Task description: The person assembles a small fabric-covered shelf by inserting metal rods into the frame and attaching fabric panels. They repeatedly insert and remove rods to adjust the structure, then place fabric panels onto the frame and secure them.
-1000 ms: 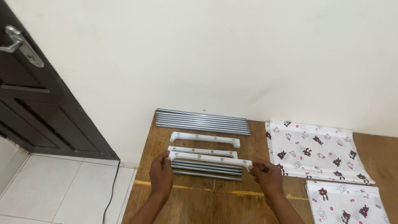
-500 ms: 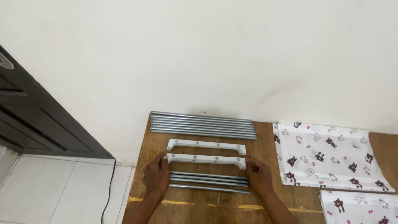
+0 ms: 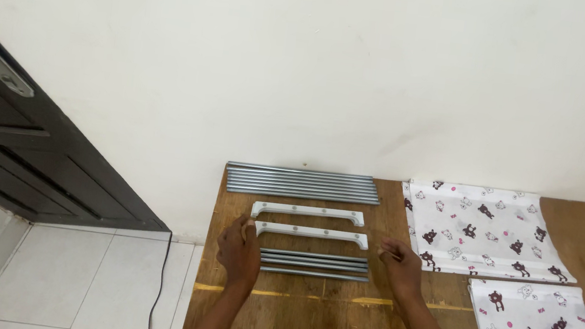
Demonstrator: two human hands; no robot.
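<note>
The left hand (image 3: 240, 250) lay curled at the left end of the nearer white bracket (image 3: 312, 232), its fingertips touching that end but not closed around it. The right hand (image 3: 399, 265) hung loosely half-open just off the bracket's right end, holding nothing; whether a fingertip touched the bracket could not be told. Half a second earlier both hands had gripped the bracket by its ends, and a second earlier they had held it down on the small bundle of grey rods (image 3: 314, 264). By this moment the bracket lay flat on the counter (image 3: 332, 326) between the hands and a little beyond them, and the right hand had let go of it. It appeared set down, with the left hand about to leave it too.

Between the wrists, on the near side of that bracket, lay the small rod bundle, parallel to it and apart from it. Just beyond the held bracket sat a second white bracket (image 3: 308, 212), also parallel, and past that a wider row of grey rods (image 3: 303, 184) against the wall.

To the right of the right hand lay two printed cloth panels (image 3: 485, 229), one beyond the other. Far to the left of the left hand stood a dark door (image 3: 26, 154), with a cable (image 3: 161, 275) running down the tiled floor.
</note>
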